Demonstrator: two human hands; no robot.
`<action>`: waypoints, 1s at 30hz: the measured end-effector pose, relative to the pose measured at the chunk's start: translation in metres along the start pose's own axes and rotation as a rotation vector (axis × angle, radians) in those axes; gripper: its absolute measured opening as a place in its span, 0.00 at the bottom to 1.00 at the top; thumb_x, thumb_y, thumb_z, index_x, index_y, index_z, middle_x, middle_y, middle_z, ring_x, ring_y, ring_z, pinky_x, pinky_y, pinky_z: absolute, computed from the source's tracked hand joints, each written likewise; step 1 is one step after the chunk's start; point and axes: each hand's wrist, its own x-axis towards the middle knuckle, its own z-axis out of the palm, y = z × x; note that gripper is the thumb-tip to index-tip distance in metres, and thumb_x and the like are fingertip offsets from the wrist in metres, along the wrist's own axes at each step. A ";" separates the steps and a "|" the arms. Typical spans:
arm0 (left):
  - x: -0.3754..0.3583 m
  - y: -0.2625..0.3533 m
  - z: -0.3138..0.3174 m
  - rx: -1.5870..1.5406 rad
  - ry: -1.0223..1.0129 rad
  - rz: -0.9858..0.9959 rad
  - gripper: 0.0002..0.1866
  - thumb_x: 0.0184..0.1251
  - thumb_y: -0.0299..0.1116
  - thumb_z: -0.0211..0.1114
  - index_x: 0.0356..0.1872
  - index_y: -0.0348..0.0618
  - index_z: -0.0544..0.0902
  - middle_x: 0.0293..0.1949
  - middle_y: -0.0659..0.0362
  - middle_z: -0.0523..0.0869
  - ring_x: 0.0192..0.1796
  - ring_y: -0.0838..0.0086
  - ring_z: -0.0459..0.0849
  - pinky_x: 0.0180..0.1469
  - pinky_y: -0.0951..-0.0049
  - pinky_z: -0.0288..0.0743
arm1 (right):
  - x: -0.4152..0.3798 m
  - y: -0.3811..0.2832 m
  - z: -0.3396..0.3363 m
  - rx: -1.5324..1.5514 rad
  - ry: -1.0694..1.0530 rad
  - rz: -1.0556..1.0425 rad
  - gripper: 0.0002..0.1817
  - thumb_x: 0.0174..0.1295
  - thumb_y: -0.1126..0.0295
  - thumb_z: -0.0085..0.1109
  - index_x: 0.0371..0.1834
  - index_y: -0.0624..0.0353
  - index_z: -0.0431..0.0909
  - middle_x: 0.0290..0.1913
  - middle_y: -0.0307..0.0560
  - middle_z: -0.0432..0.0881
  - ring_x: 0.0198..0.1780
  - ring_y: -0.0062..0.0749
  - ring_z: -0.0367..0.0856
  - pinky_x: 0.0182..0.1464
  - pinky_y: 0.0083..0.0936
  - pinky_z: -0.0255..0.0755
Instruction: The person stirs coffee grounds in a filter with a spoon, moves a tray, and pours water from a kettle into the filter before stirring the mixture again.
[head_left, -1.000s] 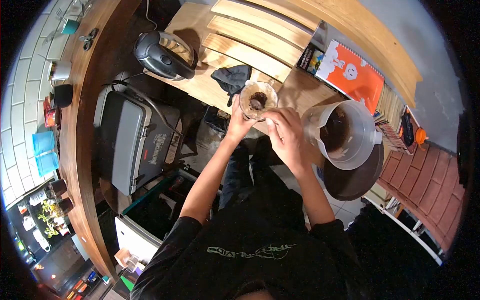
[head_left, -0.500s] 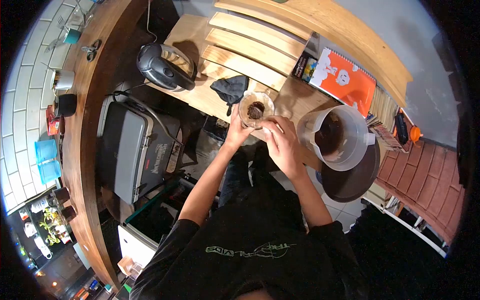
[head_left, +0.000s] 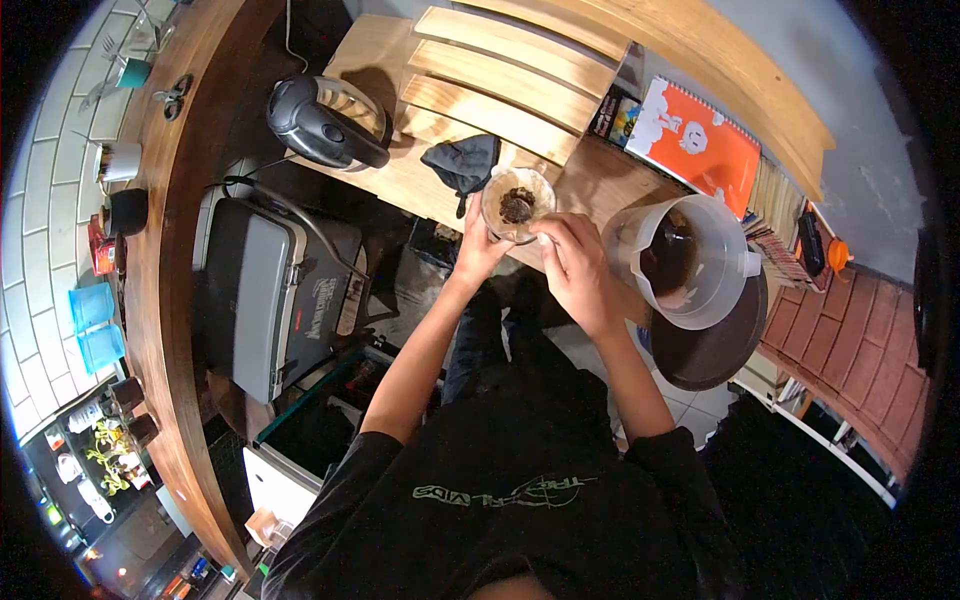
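A white paper coffee filter [head_left: 495, 200] with dark wet grounds [head_left: 517, 206] at its bottom sits in what looks like a coffee dripper, mostly hidden beneath it. My left hand [head_left: 478, 258] is closed around the near left side of the dripper and steadies it. At the near right rim, my right hand [head_left: 577, 268] pinches the filter's edge between thumb and fingers. A black cloth [head_left: 462, 163] lies on the wooden table just beyond my left fingers.
A black electric kettle [head_left: 320, 125] stands at the back left. On the right are a clear plastic jug [head_left: 715, 255] holding dark liquid, an orange notebook [head_left: 695, 145] and a round dark stool [head_left: 705, 345]. A grey case [head_left: 262, 300] stands left, beside a wooden counter [head_left: 165, 250].
The filter and both hands appear slightly further right and the view has shifted a little. My right fingers have eased from over the rim to its right edge.
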 end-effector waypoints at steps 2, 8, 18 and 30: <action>-0.001 -0.006 0.000 0.002 0.017 -0.009 0.39 0.49 0.33 0.78 0.65 0.37 0.72 0.66 0.44 0.71 0.68 0.47 0.69 0.71 0.55 0.62 | -0.004 -0.001 0.003 0.167 0.049 0.122 0.10 0.61 0.76 0.61 0.46 0.58 0.80 0.45 0.49 0.80 0.49 0.47 0.78 0.54 0.40 0.71; -0.001 0.001 -0.004 0.073 -0.051 -0.002 0.40 0.48 0.31 0.79 0.66 0.38 0.71 0.69 0.44 0.70 0.71 0.46 0.66 0.73 0.56 0.60 | -0.006 -0.008 -0.004 0.166 0.042 0.050 0.11 0.60 0.77 0.61 0.46 0.58 0.81 0.46 0.49 0.80 0.50 0.47 0.78 0.54 0.41 0.72; 0.002 0.013 -0.002 0.058 -0.001 0.047 0.34 0.47 0.29 0.78 0.60 0.36 0.76 0.60 0.46 0.74 0.62 0.49 0.72 0.65 0.56 0.67 | -0.003 -0.009 -0.005 -0.136 0.026 -0.002 0.13 0.59 0.76 0.62 0.47 0.55 0.81 0.49 0.44 0.82 0.50 0.43 0.79 0.55 0.39 0.70; 0.002 0.014 -0.001 0.034 0.020 0.044 0.38 0.46 0.30 0.78 0.62 0.37 0.74 0.62 0.45 0.73 0.63 0.46 0.71 0.67 0.54 0.65 | 0.006 -0.024 -0.003 0.217 0.164 0.192 0.07 0.66 0.78 0.57 0.46 0.61 0.80 0.44 0.51 0.83 0.48 0.46 0.82 0.50 0.36 0.75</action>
